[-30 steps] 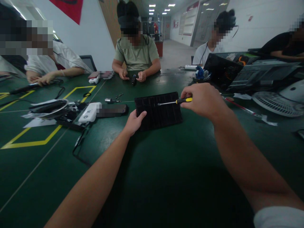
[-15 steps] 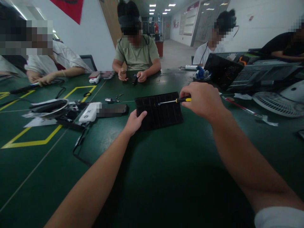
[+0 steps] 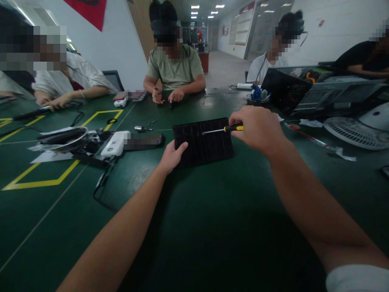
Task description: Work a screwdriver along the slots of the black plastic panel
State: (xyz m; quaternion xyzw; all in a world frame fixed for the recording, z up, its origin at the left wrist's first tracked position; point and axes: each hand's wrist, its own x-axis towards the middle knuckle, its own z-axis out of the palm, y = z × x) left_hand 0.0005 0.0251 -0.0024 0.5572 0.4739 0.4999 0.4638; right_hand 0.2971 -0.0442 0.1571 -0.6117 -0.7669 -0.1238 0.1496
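Black tray point(image 3: 209, 151): at mid-scene above or on the bench point(image 3: 212, 211); contact with the bench cannot be confirmed, the underside being hidden. Its ribbed face is too dark for the detail to be read.

Left grip point(image 3: 174, 157): grasping the tray at its left side, thumb on the face, remaining fingers concealed behind it.

Right grip point(image 3: 257, 125): closed around the yellow-and-black handle of a screwdriver point(image 3: 233, 128); the handle's end is hidden in the palm. The shaft points left over the tray's face; whether the tip touches it cannot be told.

Left of the tray: a phone point(image 3: 142, 141), its screen partly pixelated, beside a white device point(image 3: 116, 144). Farther off, small metal pieces point(image 3: 151, 123), too small to identify. Far right: a fan point(image 3: 346, 127), cut off by the frame.
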